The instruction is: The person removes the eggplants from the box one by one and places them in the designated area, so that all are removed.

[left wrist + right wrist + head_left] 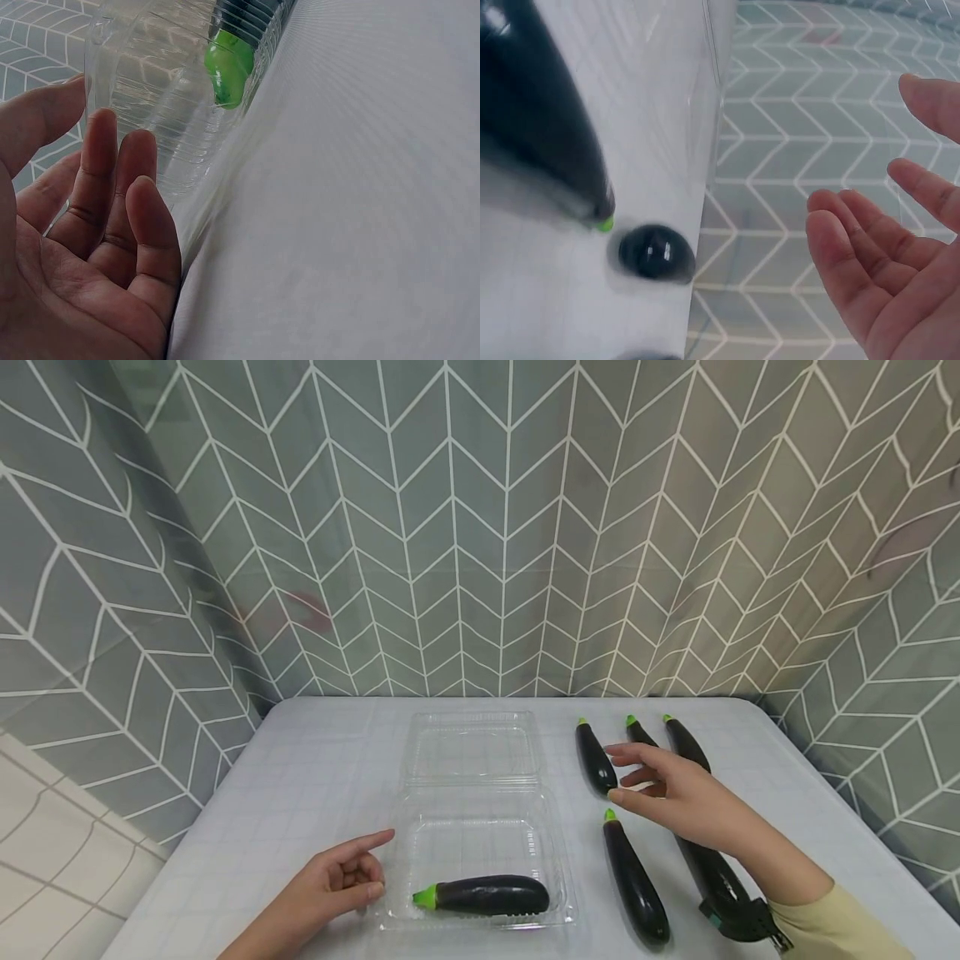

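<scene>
A clear plastic clamshell box (pixel 480 802) lies unfolded on the table, its lid half toward the back. One eggplant (pixel 491 895) with a green stem end lies crosswise near the front of its base. My left hand (pixel 341 881) is at the box's left side, fingers loosely bent, fingertips right at the rim (pixel 97 67). Over the group of eggplants on the right hovers my right hand (pixel 667 785), fingers spread and nothing between them. Its thumb and fingertips overlap the lower end of a short eggplant (pixel 595 758) in the head view.
Nearer the front lies another eggplant (pixel 636 885). Farther right, a long eggplant (pixel 686 743) and one more (pixel 641 732) are partly covered by the right hand. A dark eggplant (pixel 708 868) shows beneath the forearm. Patterned grey curtains (pixel 480 527) enclose the white table (pixel 315 777).
</scene>
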### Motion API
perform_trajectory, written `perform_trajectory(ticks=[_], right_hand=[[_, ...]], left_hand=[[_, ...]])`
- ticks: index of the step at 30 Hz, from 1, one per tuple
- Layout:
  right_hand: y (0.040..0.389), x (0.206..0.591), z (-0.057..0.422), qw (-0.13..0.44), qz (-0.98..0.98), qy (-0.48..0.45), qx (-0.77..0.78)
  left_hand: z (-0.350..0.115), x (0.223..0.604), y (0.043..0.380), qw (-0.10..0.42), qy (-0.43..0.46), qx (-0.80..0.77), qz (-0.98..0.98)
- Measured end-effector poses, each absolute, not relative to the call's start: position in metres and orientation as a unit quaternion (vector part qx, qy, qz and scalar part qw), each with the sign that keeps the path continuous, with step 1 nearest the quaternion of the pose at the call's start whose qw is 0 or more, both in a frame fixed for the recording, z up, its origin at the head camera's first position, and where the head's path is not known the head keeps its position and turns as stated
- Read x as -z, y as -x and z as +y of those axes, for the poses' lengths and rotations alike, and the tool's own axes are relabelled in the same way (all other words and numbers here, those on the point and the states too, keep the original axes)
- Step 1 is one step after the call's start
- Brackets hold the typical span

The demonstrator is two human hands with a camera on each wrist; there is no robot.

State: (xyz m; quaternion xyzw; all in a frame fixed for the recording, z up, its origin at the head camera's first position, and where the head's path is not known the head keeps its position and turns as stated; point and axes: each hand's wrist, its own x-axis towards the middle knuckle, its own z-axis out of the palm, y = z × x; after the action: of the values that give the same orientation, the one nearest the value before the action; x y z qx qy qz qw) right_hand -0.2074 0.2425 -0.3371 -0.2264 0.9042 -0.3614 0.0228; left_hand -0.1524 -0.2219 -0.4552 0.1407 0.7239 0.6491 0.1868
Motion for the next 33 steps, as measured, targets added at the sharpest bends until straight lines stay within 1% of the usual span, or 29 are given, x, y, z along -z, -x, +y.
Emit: perform_trajectory(ticks=[12, 24, 33], right_hand=[[0.214, 0.342, 0.203, 0.055, 0.889, 0.294, 0.347], [0.211, 0.349, 0.163, 0.116, 0.857, 0.345, 0.365], [0.211, 0.361, 0.140, 0.150, 0.841, 0.375, 0.361]], left_hand=[[-0.222, 0.457, 0.153, 0.183, -0.156, -0.652, 0.719], [-0.222, 0.454, 0.152, 0.181, -0.166, -0.654, 0.715], [-0.223, 0.455, 0.151, 0.182, -0.152, -0.643, 0.728]])
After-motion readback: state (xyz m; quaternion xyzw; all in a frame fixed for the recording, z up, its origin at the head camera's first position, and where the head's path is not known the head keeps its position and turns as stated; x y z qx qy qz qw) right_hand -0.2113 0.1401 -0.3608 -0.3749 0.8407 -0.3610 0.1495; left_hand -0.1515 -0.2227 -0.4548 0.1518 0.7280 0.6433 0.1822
